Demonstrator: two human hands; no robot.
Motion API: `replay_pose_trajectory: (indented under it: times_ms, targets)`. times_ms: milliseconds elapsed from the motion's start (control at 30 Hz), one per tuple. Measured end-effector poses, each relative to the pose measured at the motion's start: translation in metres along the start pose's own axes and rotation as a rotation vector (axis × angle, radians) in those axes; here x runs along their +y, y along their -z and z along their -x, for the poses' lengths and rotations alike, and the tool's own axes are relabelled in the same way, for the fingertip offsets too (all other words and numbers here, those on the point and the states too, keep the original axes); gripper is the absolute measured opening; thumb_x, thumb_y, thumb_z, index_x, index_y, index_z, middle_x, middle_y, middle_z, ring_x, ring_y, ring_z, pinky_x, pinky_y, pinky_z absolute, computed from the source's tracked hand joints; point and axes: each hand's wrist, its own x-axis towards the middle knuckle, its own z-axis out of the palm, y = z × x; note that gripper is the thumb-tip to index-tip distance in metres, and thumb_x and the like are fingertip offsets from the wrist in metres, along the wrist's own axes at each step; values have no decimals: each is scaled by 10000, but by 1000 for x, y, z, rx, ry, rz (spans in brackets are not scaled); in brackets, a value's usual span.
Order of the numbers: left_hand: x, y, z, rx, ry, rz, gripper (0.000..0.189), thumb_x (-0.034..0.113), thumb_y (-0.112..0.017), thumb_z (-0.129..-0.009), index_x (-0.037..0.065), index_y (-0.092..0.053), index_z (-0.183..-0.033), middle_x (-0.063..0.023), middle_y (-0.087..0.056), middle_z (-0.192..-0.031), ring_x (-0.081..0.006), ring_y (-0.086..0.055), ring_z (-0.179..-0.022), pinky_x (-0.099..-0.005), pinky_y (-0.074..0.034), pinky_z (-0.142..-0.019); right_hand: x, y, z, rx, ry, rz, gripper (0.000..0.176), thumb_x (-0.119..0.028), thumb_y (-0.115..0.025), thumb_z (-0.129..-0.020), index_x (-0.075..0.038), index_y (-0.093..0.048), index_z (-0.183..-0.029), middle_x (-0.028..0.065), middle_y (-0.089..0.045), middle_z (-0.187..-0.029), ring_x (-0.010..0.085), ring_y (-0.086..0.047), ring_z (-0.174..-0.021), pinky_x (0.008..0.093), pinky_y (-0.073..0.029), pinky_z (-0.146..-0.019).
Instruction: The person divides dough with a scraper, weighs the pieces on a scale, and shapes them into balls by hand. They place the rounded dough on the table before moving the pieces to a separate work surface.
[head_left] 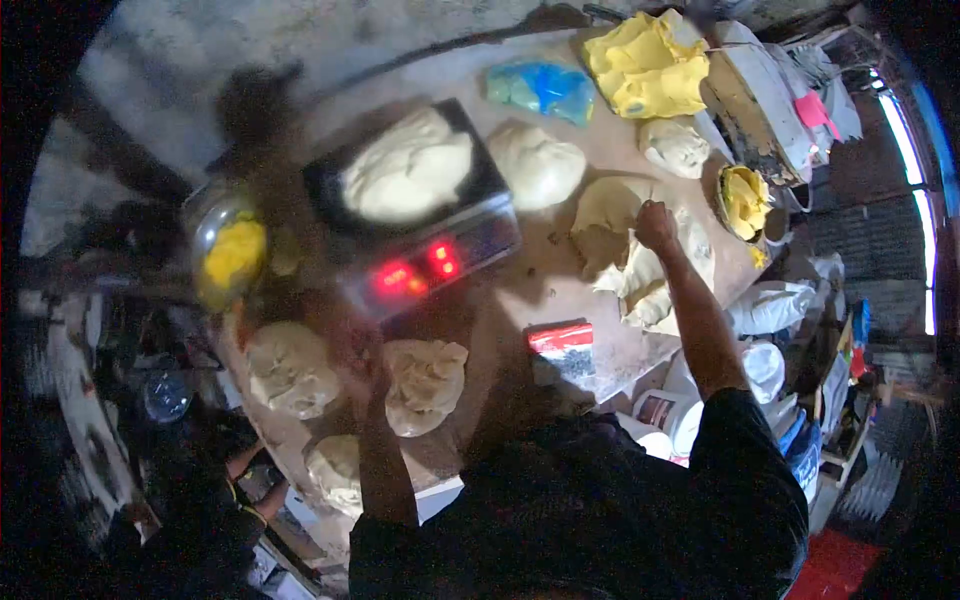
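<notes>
My right hand is closed at the edge of a large, torn spread of dough on the right of the table. In dark shadow and blur, my left hand is below the scale, beside a dough lump; its fingers cannot be made out. A big pale piece of dough rests on the scale's black top, above lit red digits. Another smooth dough lump lies just right of the scale.
More dough lumps lie at the table's left edge. Yellow matter fills a bowl at left, a heap at the back and a container at right. A blue bag and a red-white packet lie on the table. Someone's arm shows lower left.
</notes>
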Motion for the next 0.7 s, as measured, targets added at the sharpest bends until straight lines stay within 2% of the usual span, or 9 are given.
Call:
replay_pose_trajectory:
  times_ms: [67,133,233,333,400,467,533,600,700]
  targets:
    - [15,19,6,10,10,-104,69,104,-607,-825,51,-568,-845,-69,-551,-831,-179,-489,-723,-291,-412,-663,9,-6,-1,-3,-36,-160,424,-281,-653,-696,-8,-541,-1001,184,-590,-836,366,-583,-791,451,-491,-697]
    - [19,44,14,14,23,-210,48,60,-600,-814,46,-564,-842,-69,-547,-826,-177,-489,-720,-291,-413,-656,16,-4,-9,-81,23,-138,488,-384,-681,-708,54,-558,-885,253,-583,-843,397,-594,-840,456,-485,-759]
    - [18,71,31,122,8,-296,160,191,-601,-792,49,-534,-762,-63,-494,-711,-196,-437,-623,-322,-369,-566,-10,75,7,-191,29,-521,448,-346,-717,-696,46,-577,-864,226,-589,-840,337,-603,-784,401,-494,-722]
    - [8,77,41,220,95,-187,126,146,-605,-787,53,-522,-762,-64,-492,-731,-190,-439,-636,-308,-364,-568,-63,135,4,-242,348,-1150,467,-278,-730,-710,36,-583,-1023,191,-620,-932,264,-612,-791,363,-497,-742]
    - [14,71,36,173,62,-125,83,94,-601,-783,51,-530,-781,-59,-495,-756,-175,-455,-655,-293,-382,-582,-141,249,38,-100,276,-1344,567,-282,-722,-725,50,-530,-1142,203,-597,-1063,253,-604,-904,360,-486,-809]
    - [23,54,25,135,20,-59,63,42,-597,-780,48,-537,-799,-55,-497,-780,-160,-471,-674,-279,-399,-595,-200,244,4,425,642,-1140,783,-293,-697,-733,-19,-308,-1355,227,-503,-1220,341,-496,-1128,393,-387,-965]
    - [39,33,14,90,-24,-11,83,-11,-601,-778,40,-559,-828,-43,-509,-828,-139,-506,-729,-259,-439,-625,-248,266,-16,301,515,-1017,1040,-331,-687,-680,-126,-8,-1441,231,-473,-1260,453,-311,-1254,571,-178,-1051]
    - [59,20,7,92,-71,34,86,47,-606,-782,43,-540,-836,-42,-514,-832,-126,-486,-724,-257,-426,-614,-288,252,-39,465,479,-673,1032,-332,-651,-703,-134,43,-1441,224,-464,-1275,486,-288,-1253,689,-73,-1002]
    - [67,26,8,87,-28,151,132,67,-623,-791,17,-536,-877,-50,-515,-883,-123,-496,-750,-271,-452,-642,-298,245,-33,257,536,-515,938,-285,-577,-751,-128,39,-1442,234,-442,-1297,448,-290,-1261,693,17,-1008]
